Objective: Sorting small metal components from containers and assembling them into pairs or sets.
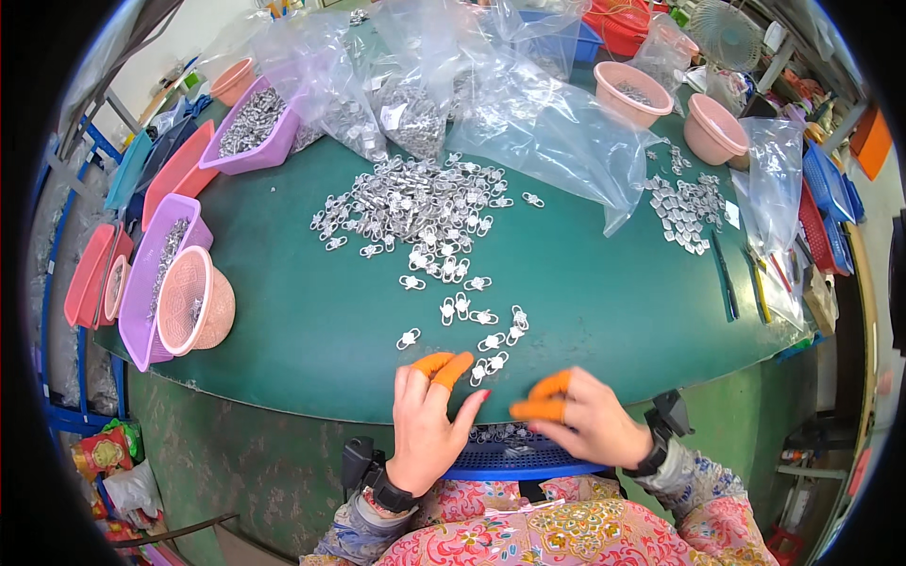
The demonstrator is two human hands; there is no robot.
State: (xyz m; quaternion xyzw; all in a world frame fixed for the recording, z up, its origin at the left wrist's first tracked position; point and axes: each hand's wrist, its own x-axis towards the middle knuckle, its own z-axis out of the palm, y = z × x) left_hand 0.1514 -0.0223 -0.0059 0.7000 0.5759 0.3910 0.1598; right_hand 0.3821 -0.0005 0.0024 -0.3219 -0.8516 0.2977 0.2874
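A heap of small silver metal parts [415, 203] lies in the middle of the green table [604, 311], with loose ones [481, 325] trailing toward me. My left hand [429, 420] rests at the table's near edge, orange finger cots on two fingertips, fingers spread and close to the nearest loose parts. My right hand [580, 415] hovers at the edge with orange cots on thumb and forefinger pinched together; whether a part sits between them is hidden. Below both hands a blue basket [528, 459] holds several metal parts.
Purple trays [151, 274] and a pink basket [193, 302] stand at the left. Clear plastic bags [528, 113] with parts fill the back. Pink bowls [628, 92] and a second pile of parts [684, 209] are at the right, beside dark tools [725, 278].
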